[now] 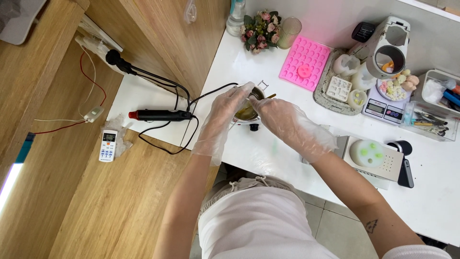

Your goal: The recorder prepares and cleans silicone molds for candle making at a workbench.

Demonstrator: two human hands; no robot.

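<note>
Centre frame: gloved left hand (225, 112) cupped the small metal pot (250, 109); right hand (282, 121) apparently pinched a stirrer inside.

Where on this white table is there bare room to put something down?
Free: the white table near its front edge, right of the white box, and between small metal pot and pink silicone mould. Crowded: the far right, around the digital scale.

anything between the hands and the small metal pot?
Nothing visible. The left hand and right hand, both in clear plastic gloves, are already at the pot, one on each side. Whether either actually grips it cannot be told.
</note>
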